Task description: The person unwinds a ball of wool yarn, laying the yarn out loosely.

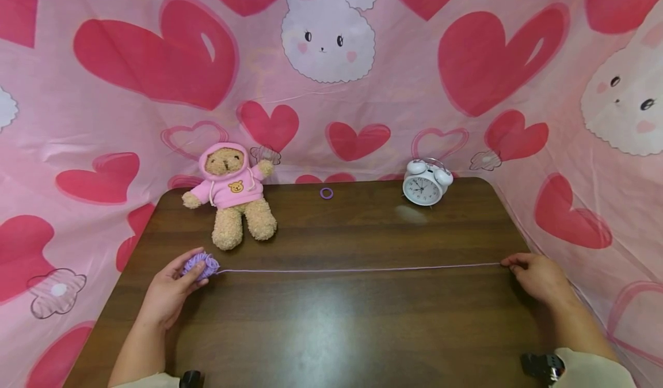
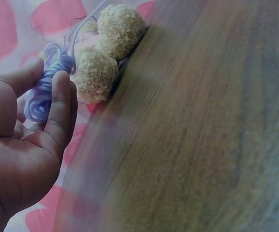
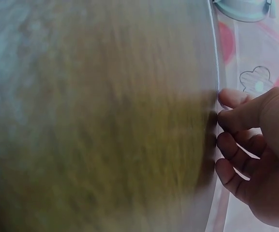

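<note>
A small bundle of purple yarn (image 1: 206, 263) is held between the thumb and fingers of my left hand (image 1: 173, 290), at the left of the table. From it a single yarn strand (image 1: 357, 270) runs straight and taut across to the right side. My right hand (image 1: 538, 276) pinches the far end of that strand between thumb and forefinger. In the left wrist view the wound yarn (image 2: 47, 87) shows its loops between thumb and fingers, with the teddy bear's feet (image 2: 96, 72) behind. The right wrist view shows the fingertips (image 3: 228, 121) pinching, the other fingers curled below.
A teddy bear (image 1: 235, 189) in a pink hoodie sits at the back left of the brown table (image 1: 362, 330). A purple ring (image 1: 326, 193) lies near the back edge, and a white alarm clock (image 1: 423, 187) stands at the back right. Pink printed cloth (image 1: 311, 106) surrounds the table.
</note>
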The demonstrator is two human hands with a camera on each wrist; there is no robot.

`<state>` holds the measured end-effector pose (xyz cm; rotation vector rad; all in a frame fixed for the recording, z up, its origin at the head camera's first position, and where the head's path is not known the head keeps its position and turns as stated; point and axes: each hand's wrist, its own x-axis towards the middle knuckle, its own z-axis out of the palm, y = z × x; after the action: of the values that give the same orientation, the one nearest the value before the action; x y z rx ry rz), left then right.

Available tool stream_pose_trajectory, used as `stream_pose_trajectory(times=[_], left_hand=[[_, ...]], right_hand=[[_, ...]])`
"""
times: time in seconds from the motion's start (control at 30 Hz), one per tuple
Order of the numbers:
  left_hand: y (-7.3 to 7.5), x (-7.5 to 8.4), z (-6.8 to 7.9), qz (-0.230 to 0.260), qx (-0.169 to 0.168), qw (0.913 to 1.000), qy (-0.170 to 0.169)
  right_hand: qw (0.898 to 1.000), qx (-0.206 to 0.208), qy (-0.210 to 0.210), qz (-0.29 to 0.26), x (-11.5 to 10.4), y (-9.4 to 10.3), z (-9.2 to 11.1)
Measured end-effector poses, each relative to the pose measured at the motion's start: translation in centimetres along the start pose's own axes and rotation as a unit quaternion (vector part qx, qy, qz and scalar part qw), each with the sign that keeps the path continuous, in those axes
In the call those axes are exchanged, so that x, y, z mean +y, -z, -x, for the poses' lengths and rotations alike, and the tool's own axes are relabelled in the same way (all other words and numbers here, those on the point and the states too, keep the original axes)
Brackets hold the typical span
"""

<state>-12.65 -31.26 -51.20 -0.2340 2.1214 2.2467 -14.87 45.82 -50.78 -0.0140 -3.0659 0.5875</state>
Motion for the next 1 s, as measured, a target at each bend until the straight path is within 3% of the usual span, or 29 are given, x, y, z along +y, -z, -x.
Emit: stream_pose_trajectory(times=[0.33, 0.7, 0.87, 1.0], left_hand=[[0.1, -0.1, 0.1, 0.003, 0.002, 1.0, 0.006], [0.2, 0.0, 0.1, 0.0, 0.008, 0.9999, 0.006], [0.1, 0.2, 0.1, -0.004, 0.008, 0.9999, 0.011], [0.0, 0.4, 0.0, -0.003, 0.007, 0.9999, 0.014]], right_hand=[[1.0, -0.02, -0.001, 0.008, -0.1, 0.0, -0.2], [0.994, -0.075, 0.073, -0.017, 0.2, 1.0, -0.2], [0.991, -0.11, 0.071, -0.022, -0.1, 1.4, -0.1], [0.992, -0.11, 0.064, -0.011, -0.4, 1.3, 0.2]])
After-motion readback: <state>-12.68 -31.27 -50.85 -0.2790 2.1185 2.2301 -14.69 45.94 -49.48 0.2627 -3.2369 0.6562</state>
